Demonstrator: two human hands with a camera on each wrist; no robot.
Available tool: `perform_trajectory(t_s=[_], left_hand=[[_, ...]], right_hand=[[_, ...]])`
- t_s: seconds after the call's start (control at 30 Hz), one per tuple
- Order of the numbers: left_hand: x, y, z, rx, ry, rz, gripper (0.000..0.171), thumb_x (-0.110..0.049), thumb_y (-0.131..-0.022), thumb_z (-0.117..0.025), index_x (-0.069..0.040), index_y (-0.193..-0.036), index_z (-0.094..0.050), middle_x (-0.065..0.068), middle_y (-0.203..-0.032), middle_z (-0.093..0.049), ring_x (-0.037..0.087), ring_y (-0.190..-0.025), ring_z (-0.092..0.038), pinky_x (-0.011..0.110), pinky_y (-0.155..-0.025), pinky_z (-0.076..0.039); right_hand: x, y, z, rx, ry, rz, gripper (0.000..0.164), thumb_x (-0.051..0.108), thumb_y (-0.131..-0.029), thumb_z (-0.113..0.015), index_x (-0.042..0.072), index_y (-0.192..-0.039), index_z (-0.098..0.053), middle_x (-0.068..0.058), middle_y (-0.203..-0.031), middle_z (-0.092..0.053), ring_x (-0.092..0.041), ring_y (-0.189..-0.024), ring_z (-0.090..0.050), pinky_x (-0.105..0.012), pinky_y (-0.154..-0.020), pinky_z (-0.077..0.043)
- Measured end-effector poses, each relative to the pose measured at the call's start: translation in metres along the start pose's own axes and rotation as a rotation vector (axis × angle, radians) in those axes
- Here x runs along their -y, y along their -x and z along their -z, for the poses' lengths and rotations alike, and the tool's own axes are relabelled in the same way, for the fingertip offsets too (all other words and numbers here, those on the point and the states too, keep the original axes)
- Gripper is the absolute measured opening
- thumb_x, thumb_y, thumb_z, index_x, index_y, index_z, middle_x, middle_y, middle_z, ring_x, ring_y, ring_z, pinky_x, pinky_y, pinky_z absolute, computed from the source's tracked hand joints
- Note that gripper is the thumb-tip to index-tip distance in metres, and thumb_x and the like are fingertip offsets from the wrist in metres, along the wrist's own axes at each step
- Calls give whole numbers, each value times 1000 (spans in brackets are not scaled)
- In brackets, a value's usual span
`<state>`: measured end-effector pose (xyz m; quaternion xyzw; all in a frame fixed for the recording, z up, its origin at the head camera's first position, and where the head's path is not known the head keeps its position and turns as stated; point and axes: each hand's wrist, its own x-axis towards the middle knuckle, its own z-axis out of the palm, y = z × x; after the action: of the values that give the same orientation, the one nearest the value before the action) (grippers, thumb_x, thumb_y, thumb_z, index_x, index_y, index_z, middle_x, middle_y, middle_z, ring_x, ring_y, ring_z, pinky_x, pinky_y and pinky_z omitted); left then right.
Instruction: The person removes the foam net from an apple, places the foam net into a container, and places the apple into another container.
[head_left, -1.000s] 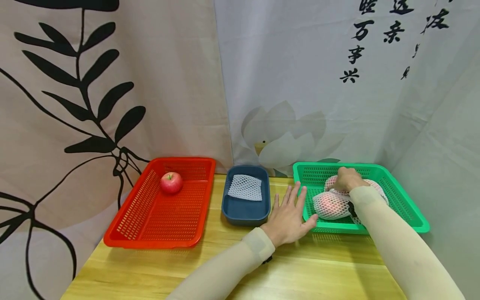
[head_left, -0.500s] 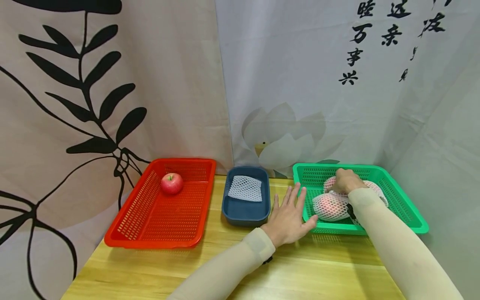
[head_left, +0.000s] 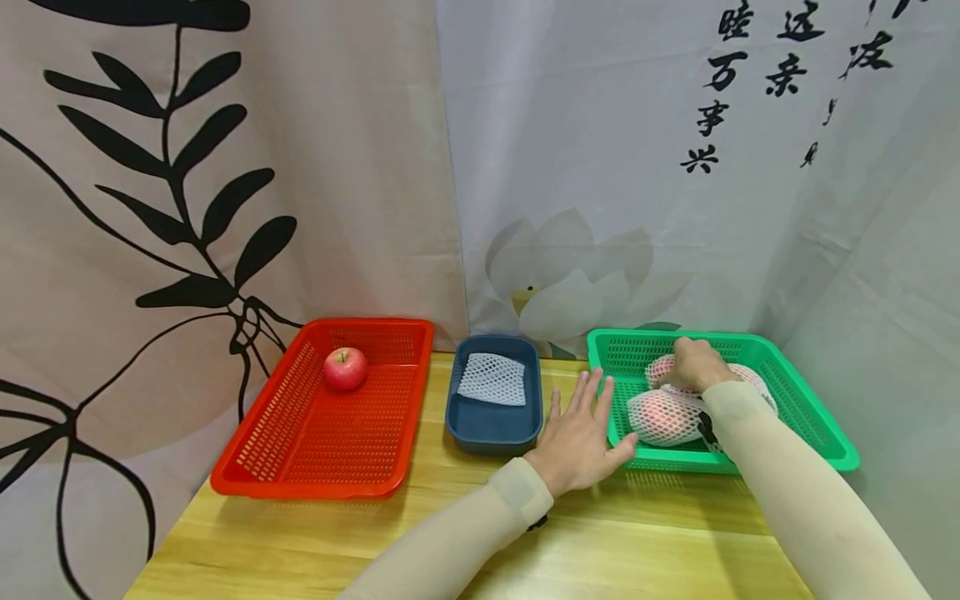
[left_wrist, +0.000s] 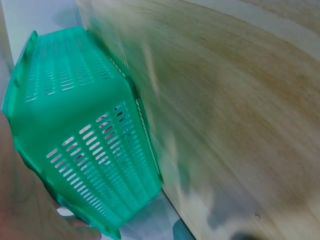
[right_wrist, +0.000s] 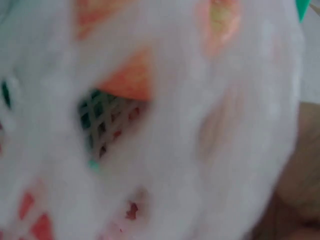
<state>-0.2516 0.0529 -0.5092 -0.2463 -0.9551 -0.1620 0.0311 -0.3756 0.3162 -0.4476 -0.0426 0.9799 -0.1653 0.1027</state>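
Observation:
In the head view my right hand (head_left: 699, 365) reaches into the green basket (head_left: 813, 417) and grips an apple in a white foam net (head_left: 660, 369); its fingertips are partly hidden. A second netted apple (head_left: 666, 416) lies in front of it, and another netted fruit (head_left: 753, 379) shows behind the wrist. Blurred white netting (right_wrist: 175, 125) fills the right wrist view. My left hand (head_left: 576, 446), fingers straight and spread, rests at the basket's left front corner. The left wrist view shows this hand (left_wrist: 30, 200) against the green rim.
A red basket (head_left: 337, 446) on the left holds one bare apple (head_left: 346, 368). Between the baskets stands a dark blue tray (head_left: 491, 427) with a flattened white foam net (head_left: 492, 379) in it. Everything stands on a wooden table (head_left: 600, 550) before a printed curtain (head_left: 360, 167).
Both hands stay almost where they were. The head view has shifted very slightly; the baskets, tray and fruit show no visible movement of their own.

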Motion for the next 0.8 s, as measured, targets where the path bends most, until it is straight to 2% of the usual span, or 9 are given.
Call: perform_trajectory(t_s=[0.13,0.27,0.37,0.53,0.63,0.8], left_hand=[[-1,0,-1,3,-14,-2,93,-75,-117,-31,-20,-189,-11,1,-199,3,27,-187,-3,70,-146,-23],[-2,0,-1,4,-34,-3,93,-77,-117,-28,-21,-189,-11,1,-199,3,29,-187,-2,70,-146,-23],[-2,0,0,1,-50,-5,93,-78,-117,-25,-21,-189,-10,2,-199,2,31,-187,-4,70,-146,-24],[-1,0,1,-4,-69,-9,93,-77,-118,-24,-20,-189,-11,4,-199,0,36,-186,-8,72,-145,-25],[-1,0,2,-1,-71,-10,92,-76,-118,-26,-19,-189,-12,4,-199,0,37,-186,-8,73,-145,-24],[-1,-1,1,-2,-67,-8,92,-75,-118,-29,-19,-189,-14,4,-199,1,37,-186,-5,75,-144,-23]], right_hand=[[-1,2,0,-18,6,9,35,23,-99,-94,2,-93,-67,-8,-80,-56,-24,-71,-56,-37,-63,-48],[0,5,1,-45,-3,29,48,23,-96,-97,-11,-116,-68,-21,-95,-70,-31,-79,-63,-40,-66,-53],[1,7,2,-69,-15,42,68,24,-96,-98,-17,-134,-60,-32,-113,-73,-40,-91,-71,-48,-72,-59],[5,8,3,-117,-21,62,80,29,-97,-97,-19,-145,-54,-41,-129,-71,-55,-110,-75,-64,-87,-64],[6,8,4,-147,-27,71,80,30,-97,-96,-19,-144,-54,-40,-125,-71,-56,-110,-74,-66,-88,-63],[8,8,4,-208,-37,95,81,32,-98,-96,-17,-147,-54,-32,-115,-71,-46,-100,-72,-59,-83,-60]])
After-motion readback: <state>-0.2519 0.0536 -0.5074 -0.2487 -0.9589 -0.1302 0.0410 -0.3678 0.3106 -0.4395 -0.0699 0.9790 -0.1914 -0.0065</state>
